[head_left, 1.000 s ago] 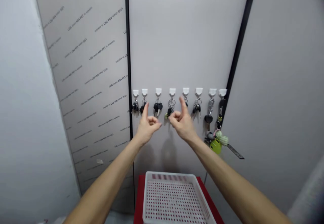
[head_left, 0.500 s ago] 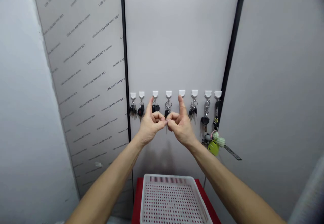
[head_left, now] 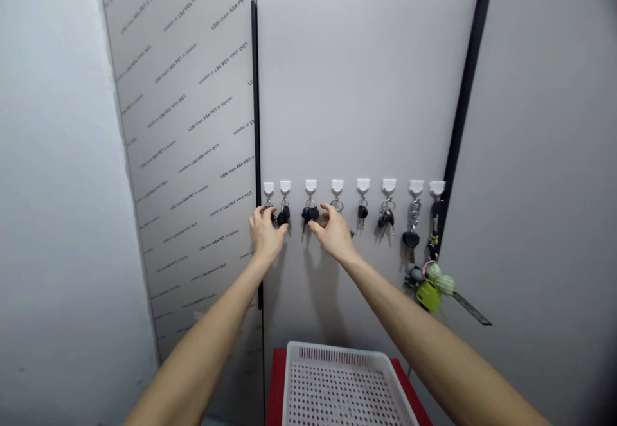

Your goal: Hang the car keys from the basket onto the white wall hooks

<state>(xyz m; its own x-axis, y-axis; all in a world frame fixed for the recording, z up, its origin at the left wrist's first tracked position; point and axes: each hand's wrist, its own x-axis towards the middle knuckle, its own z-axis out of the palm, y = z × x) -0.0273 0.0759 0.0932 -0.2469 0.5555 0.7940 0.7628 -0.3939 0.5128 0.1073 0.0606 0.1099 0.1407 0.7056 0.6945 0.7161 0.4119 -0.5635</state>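
Several bunches of keys hang from a row of white hooks on a pale panel. My left hand (head_left: 265,233) is at the left end, thumb and fingers apart. It partly covers the leftmost keys (head_left: 275,221), and its thumb is by the second bunch of keys (head_left: 284,214). My right hand (head_left: 335,233) is open beside the third bunch of keys (head_left: 308,214), thumb and forefinger spread at its right side. Whether the fingertips touch any keys, I cannot tell. Behind the right hand, the fourth key ring (head_left: 337,205) is mostly hidden.
Further right hang more keys (head_left: 385,217), a dark key on a spiral clip (head_left: 411,239) and a bunch with a lime-green tag (head_left: 429,296). Below, a white perforated basket (head_left: 294,384) sits on a red surface (head_left: 276,387). Black vertical strips (head_left: 256,124) edge the panel.
My hands were together in front of the fourth hook, fingers pinched and forefingers pointing up. They have parted and moved left along the row. The view has shifted slightly.
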